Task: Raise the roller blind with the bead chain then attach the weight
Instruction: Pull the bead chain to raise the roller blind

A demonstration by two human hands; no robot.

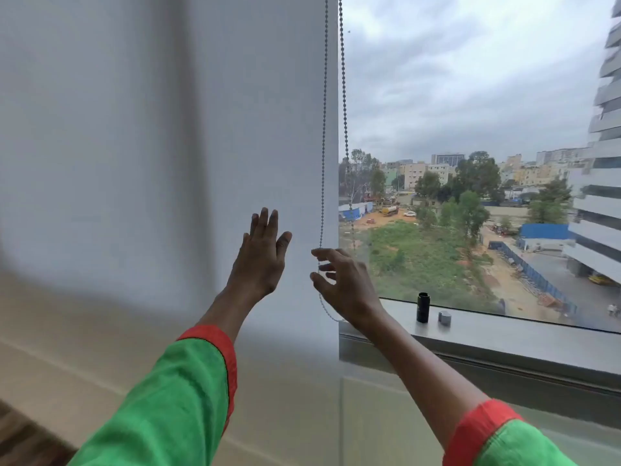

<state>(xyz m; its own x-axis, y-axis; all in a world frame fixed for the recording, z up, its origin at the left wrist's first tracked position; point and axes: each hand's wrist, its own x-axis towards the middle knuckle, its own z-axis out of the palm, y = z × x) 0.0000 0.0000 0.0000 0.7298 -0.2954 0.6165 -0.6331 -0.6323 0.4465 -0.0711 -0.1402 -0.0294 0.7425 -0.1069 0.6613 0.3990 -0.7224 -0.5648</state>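
Grey metal bead chain [323,163] loosely touched by open right-hand fingers [327,254]; left hand [262,253] spread, empty. Risk: chain slips, unpinched.

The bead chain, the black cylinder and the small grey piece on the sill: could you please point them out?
bead chain [324,129], head view, left strand.
black cylinder [423,307], head view, mid-body.
small grey piece [444,317], head view, its front face.

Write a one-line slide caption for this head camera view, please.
Right hand reaches the bead chain beside the lowered roller blind; left hand open.
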